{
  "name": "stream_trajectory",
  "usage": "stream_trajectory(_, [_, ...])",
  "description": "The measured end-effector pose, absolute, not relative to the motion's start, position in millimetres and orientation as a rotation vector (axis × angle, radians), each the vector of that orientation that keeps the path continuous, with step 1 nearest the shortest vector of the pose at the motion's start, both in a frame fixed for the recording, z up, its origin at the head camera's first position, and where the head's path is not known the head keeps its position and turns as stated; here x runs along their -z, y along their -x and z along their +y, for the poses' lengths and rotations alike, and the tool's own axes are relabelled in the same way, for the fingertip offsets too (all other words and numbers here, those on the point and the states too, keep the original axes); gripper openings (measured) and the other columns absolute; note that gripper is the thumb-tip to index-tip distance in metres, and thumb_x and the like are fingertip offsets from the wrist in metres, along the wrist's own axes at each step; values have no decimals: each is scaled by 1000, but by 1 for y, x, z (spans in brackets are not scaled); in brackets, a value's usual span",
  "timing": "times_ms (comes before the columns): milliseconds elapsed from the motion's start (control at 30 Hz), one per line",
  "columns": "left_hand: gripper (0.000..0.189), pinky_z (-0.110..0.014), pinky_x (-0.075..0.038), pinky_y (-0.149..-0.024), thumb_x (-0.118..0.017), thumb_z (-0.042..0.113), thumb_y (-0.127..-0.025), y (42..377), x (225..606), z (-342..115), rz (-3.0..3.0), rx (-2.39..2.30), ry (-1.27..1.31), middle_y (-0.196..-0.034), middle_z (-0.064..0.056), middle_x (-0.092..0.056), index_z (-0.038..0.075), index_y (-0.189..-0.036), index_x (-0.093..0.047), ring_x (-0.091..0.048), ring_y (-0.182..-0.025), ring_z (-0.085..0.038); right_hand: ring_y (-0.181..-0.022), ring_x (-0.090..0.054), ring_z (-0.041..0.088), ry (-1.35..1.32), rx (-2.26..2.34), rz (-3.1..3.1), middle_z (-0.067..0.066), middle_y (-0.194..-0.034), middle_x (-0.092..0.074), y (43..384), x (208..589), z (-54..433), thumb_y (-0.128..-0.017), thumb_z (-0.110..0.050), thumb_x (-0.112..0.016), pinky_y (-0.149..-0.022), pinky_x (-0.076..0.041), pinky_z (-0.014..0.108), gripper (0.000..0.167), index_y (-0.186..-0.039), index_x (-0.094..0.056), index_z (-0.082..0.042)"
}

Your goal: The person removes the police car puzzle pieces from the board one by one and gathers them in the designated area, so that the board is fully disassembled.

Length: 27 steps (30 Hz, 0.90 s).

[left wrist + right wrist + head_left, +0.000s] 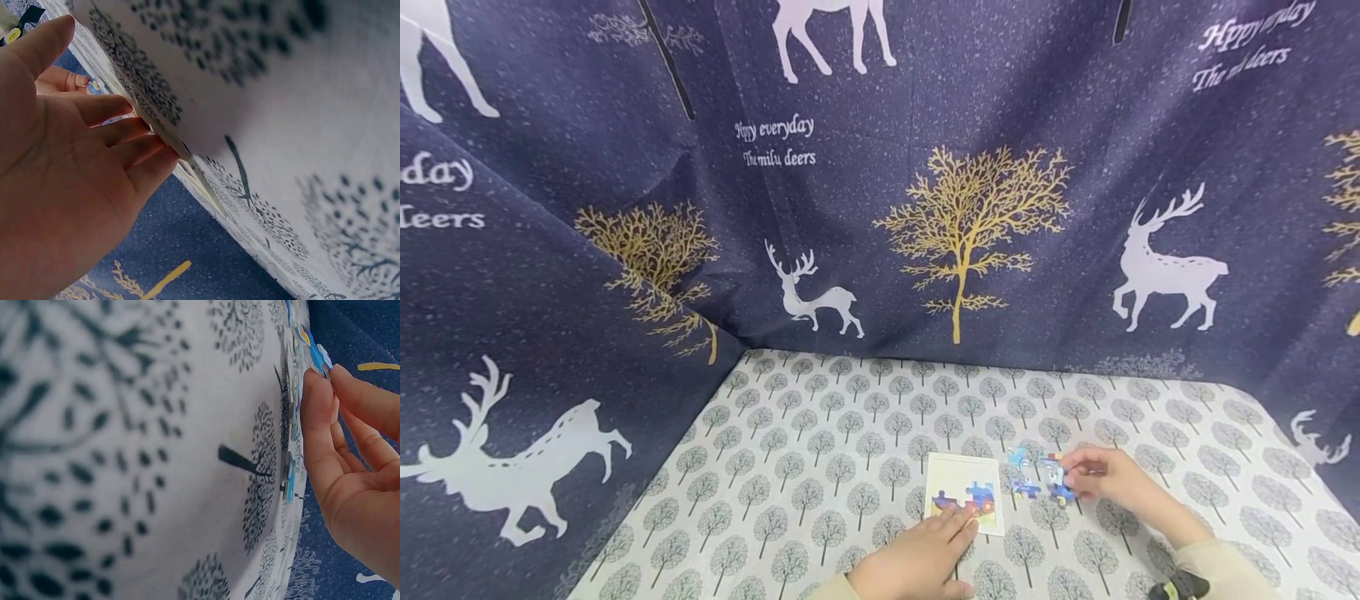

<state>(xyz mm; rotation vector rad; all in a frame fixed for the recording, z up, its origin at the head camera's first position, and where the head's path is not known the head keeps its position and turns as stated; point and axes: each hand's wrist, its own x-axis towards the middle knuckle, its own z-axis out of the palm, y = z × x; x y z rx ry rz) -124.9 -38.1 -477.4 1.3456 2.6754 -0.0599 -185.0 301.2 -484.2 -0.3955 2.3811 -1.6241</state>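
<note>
Puzzle board: white rectangular cardboard jigsaw tray (964, 487) lies flat on the tablecloth, near the front edge; only its lower strip is filled, with blue and red picture pieces, the rest bare.
Left hand: left hand (921, 562) lies flat with straight fingers (128, 130) resting on the near edge of the tray, seemingly to keep it from sliding; nothing is gripped.
Right hand: right hand (1108, 477) pinches a small blue jigsaw piece (317, 357) between thumb and fingertips, held just over the loose pieces; the light pinch at the piece's edge leaves its tabs free, which I judge suits turning it.
Loose pieces: a small cluster of blue and white cardboard jigsaw pieces (1033, 477) lies just right of the tray, touching or nearly touching the right hand, within easy reach of the tray.
Surface: pale tablecloth printed with grey trees (820, 442) covers the table.
Backdrop: dark blue curtain with white deer, gold trees and white lettering (925, 208) hangs behind and at both sides, closing in the work area.
Unclear: which picture the pinched piece carries cannot be told.
</note>
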Motion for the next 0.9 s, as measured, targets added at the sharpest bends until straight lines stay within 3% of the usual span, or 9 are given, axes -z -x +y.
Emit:
stream_trajectory(400, [74, -27, -29, -113, -48, 55, -94, 124, 475, -39, 2668, 53, -1355, -157, -4, -27, 9, -150, -33, -26, -143, -18, -72, -66, 18, 404, 1539, 2426, 14, -88, -64, 185, 485, 298, -86, -3, -66, -64, -59, 32, 30, -109, -58, 16])
stream_trajectory(900, [75, -28, -30, -112, -48, 57, -93, 126, 475, -37, 2657, 80, -1344, -157, -5, -26, 10, -150, -33, -26, -143, -19, -69, -64, 11, 402, 1378, 2590, 8, -82, -65, 187, 487, 294, -82, -3, -70, -59, -58, 27, 24, -101, -64, 10])
